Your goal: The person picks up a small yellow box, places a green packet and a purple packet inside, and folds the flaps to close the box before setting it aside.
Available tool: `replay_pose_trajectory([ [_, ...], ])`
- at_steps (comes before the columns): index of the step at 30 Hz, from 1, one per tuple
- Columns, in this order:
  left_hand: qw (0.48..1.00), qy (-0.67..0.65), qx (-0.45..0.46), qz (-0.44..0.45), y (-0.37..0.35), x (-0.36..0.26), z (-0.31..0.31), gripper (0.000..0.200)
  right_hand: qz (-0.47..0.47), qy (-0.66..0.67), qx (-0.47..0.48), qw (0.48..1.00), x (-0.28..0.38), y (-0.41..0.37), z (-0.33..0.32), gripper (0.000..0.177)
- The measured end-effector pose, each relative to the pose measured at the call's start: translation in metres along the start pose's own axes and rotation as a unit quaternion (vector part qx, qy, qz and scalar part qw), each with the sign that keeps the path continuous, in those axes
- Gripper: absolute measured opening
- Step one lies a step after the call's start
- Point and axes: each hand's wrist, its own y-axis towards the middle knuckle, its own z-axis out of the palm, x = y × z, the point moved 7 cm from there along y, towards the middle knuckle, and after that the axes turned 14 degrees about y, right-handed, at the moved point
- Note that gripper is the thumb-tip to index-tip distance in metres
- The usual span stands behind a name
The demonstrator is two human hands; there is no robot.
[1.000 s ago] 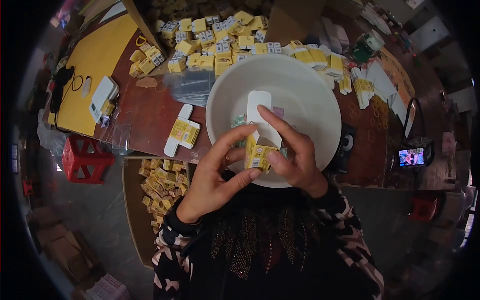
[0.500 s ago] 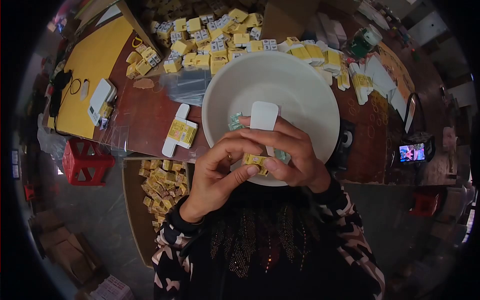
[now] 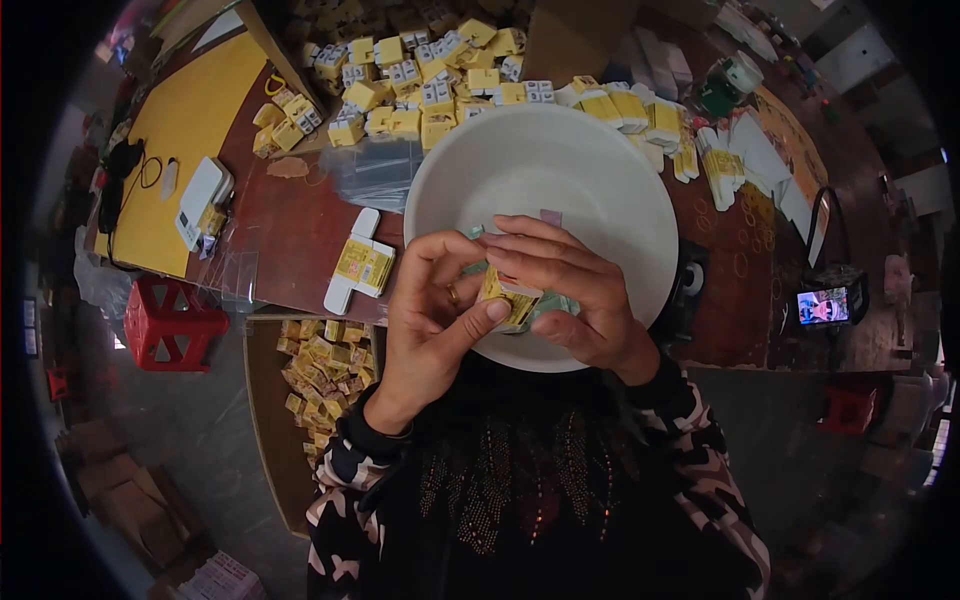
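Observation:
Over the white basin, my left hand pinches a small yellow printed box between thumb and fingers. My right hand lies across the far end of the box, its fingers stretched out and its thumb apart near the box's right side. The fingers partly hide the box's upper end. Small green packets show in the basin behind my hands. On the table to the left lies an unfolded yellow-and-white carton with its flaps spread.
Piled yellow-and-white boxes stand behind the basin, with flat cartons to their right. Below the table edge, a cardboard box holds many small yellow boxes. A red stool stands at left; a phone at right.
The white flap that stood up from the box no longer shows. My right thumb has come off the box, and the right fingers have moved over its end. My left hand keeps its hold.

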Motion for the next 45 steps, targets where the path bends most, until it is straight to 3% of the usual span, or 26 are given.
replay_pose_trajectory([
  [6,0.994,0.098,-0.007,0.042,-0.002,-0.002,0.001,0.05,0.096,0.08,-0.038,0.991,-0.012,-0.005,-0.003,0.029],
  [10,0.984,0.164,-0.004,0.072,0.0,-0.005,0.003,0.051,0.098,0.095,-0.05,0.989,-0.016,-0.006,-0.003,0.029],
  [18,0.984,0.18,-0.008,0.015,0.0,-0.001,0.001,0.055,0.132,0.145,-0.128,0.972,-0.023,-0.009,-0.012,0.019],
  [22,0.989,0.145,-0.007,-0.003,0.0,0.002,0.002,0.054,0.115,0.183,-0.15,0.965,-0.025,-0.011,-0.011,0.013],
  [33,0.995,0.094,-0.025,0.005,-0.002,0.007,0.005,0.047,0.116,0.105,-0.125,0.98,-0.025,-0.016,-0.011,0.003],
  [40,0.996,0.079,-0.029,0.024,-0.001,-0.002,0.004,0.039,0.049,0.143,-0.064,0.986,-0.015,-0.008,-0.007,0.014],
  [45,0.991,0.128,-0.004,0.039,-0.003,0.004,0.004,0.029,0.029,0.083,-0.071,0.994,-0.016,-0.014,-0.008,0.016],
])
